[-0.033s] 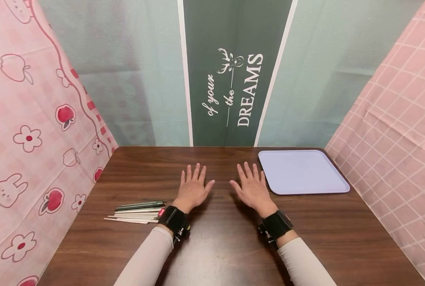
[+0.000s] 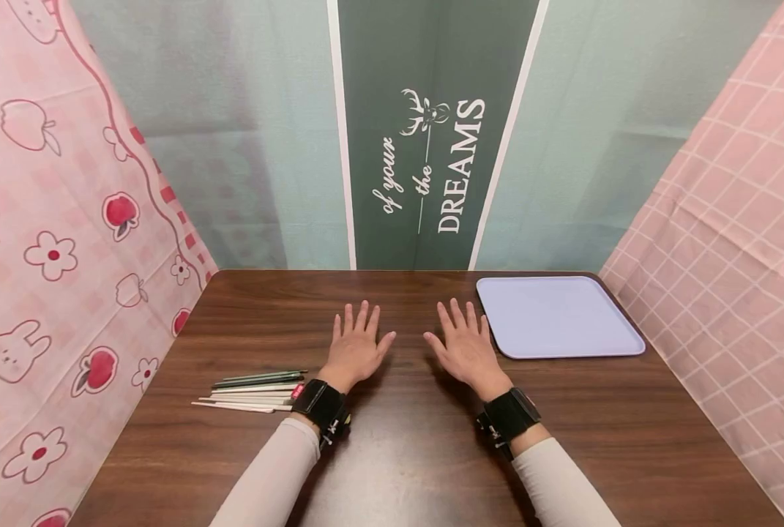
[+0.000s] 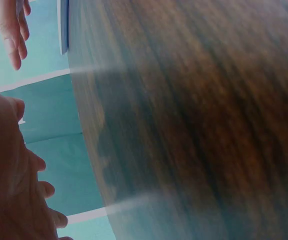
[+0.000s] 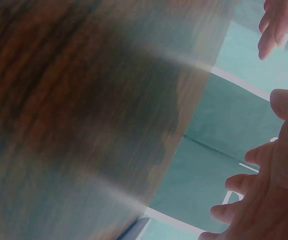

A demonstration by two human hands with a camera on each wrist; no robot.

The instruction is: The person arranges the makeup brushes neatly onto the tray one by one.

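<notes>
Both hands are bare-palmed and holding nothing: the left hand [image 2: 353, 356] and right hand [image 2: 468, 355] have straight, fanned fingers, so each grip is apart. Going by the wrist views, the palms look raised off the bench [image 2: 418, 461], which leaves them free to go either way.

The green sticks [image 2: 258, 381] and pale sticks [image 2: 249, 396] lie between 8 and 9 o'clock from the left hand, roughly side by side, probably so they stay bunched. The left wrist strap [image 2: 320, 402] overlaps their ends, so can't tell what that red bit [image 2: 297, 391] is.

Tray's [image 2: 563, 316] flat between 2 and 3 o'clock from the right hand, I'd guess parked there to keep the middle roomy.
</notes>
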